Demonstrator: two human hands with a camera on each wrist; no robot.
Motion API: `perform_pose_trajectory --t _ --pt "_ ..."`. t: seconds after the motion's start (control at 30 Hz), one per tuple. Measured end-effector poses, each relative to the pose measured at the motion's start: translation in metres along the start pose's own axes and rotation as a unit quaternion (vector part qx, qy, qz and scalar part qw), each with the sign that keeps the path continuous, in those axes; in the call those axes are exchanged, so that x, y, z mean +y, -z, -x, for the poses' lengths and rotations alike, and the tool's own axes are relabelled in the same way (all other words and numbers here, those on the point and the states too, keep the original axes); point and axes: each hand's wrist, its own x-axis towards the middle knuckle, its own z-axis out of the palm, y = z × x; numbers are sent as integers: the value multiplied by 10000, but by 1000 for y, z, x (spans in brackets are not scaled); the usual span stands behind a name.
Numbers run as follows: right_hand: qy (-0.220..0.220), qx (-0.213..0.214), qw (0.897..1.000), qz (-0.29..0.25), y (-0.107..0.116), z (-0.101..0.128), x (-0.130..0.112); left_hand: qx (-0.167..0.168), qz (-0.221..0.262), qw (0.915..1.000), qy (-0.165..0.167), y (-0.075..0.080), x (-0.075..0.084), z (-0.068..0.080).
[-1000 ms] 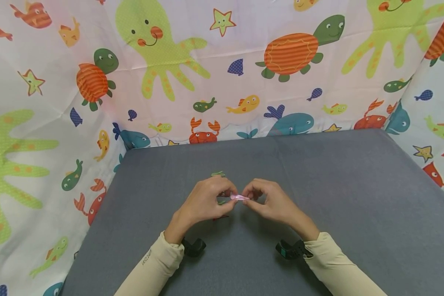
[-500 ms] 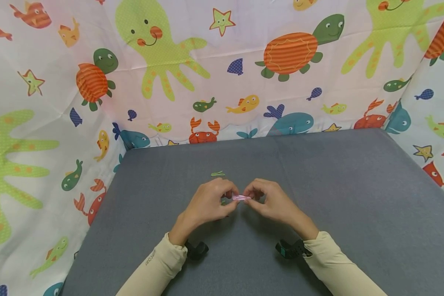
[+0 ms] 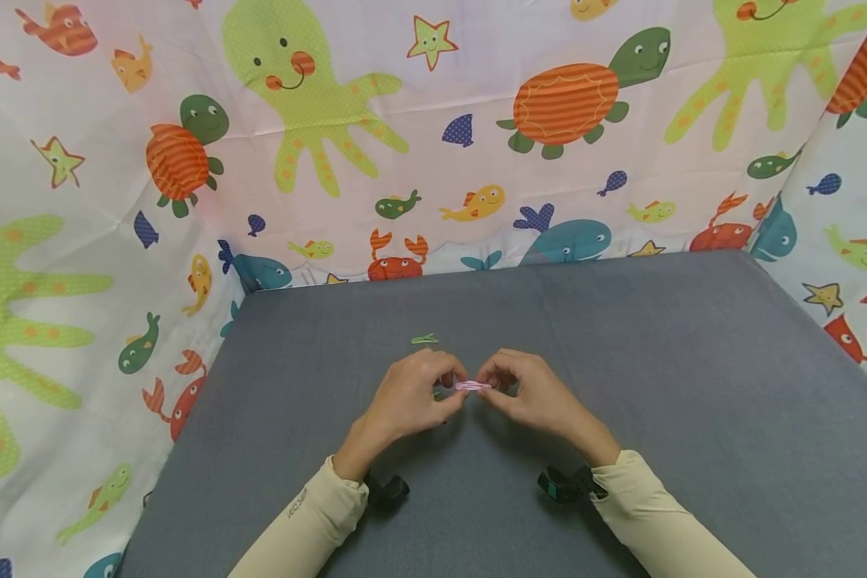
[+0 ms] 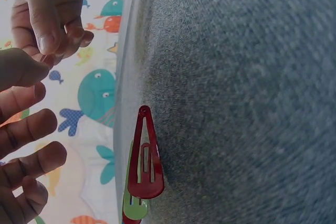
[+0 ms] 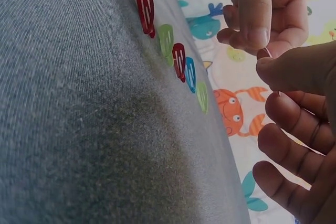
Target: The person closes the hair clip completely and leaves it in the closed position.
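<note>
Over the middle of the grey table (image 3: 694,385), both hands hold a small pink hair clip (image 3: 472,386) level between them. My left hand (image 3: 451,384) pinches its left end and my right hand (image 3: 493,385) pinches its right end, fingers curled. On the cloth below lies a row of snap clips: a red one (image 5: 145,11), a green one (image 5: 166,40), another red (image 5: 179,60), a blue (image 5: 190,74) and a green (image 5: 202,96). The left wrist view shows a red clip (image 4: 145,156) with a green clip (image 4: 134,205) behind it. The hands hide most of the row in the head view.
A lone green clip (image 3: 425,339) lies just beyond the left hand. A cloth wall printed with sea animals (image 3: 433,160) rises behind the table and along both sides. Black wrist cameras (image 3: 386,490) sit under each cream sleeve.
Both hands keep pinching the pink clip in nearly the same place. The left hand and forearm have drifted slightly to the right.
</note>
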Motion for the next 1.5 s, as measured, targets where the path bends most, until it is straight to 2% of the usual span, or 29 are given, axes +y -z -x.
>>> perform_pose_trajectory --t 0.23,0.5,0.7,0.93,1.2,1.33,1.5 --pt "-65 67 9999 81 -2 0 4 61 -147 9998 89 -4 -1 -1" --pt "-164 161 9996 152 -6 1 8 -50 -281 9990 354 -7 0 -1" --pt "-245 100 9995 188 -6 1 11 -160 -531 9980 302 -10 1 -2" --pt "-343 -285 9988 222 -5 2 14 -221 -788 9966 116 -15 -1 -1" --pt "-332 -929 9950 153 -2 3 18 -504 -927 9944 -53 -18 2 1" --pt "-355 -1228 9917 139 -1 3 17 -733 -1008 9922 -5 -18 4 2" --pt "-371 -1373 9898 105 0 4 17 -844 -986 9915 -4 -18 6 3"
